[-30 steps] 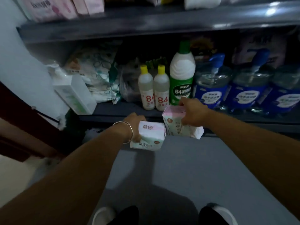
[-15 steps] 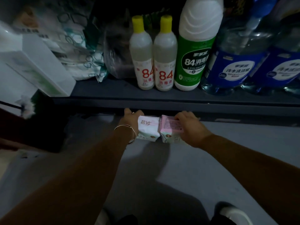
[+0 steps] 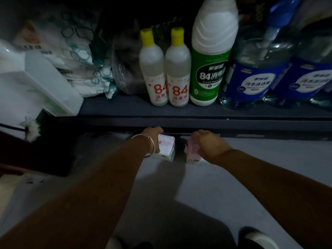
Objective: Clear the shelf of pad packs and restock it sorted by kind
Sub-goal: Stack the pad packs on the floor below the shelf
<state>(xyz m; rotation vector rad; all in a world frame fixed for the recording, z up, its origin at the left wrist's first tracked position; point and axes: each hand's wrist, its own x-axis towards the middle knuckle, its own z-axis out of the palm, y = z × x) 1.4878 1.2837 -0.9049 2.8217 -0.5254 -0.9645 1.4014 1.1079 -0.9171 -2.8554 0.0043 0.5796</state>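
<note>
Both hands are low at the floor under the shelf (image 3: 179,121) edge, each wrapped around its own pack. Left hand (image 3: 152,136) grips the white pack (image 3: 167,149), right hand (image 3: 206,142) the pink pack (image 3: 192,151) — a small gap apart, long sides pointing away toward the shelf.

pad packs (image 3: 166,148) 2 | yellow-capped bottles (image 3: 156,72) 2 | green bottle (image 3: 210,56) 1 | blue jugs (image 3: 255,72) 2
</note>
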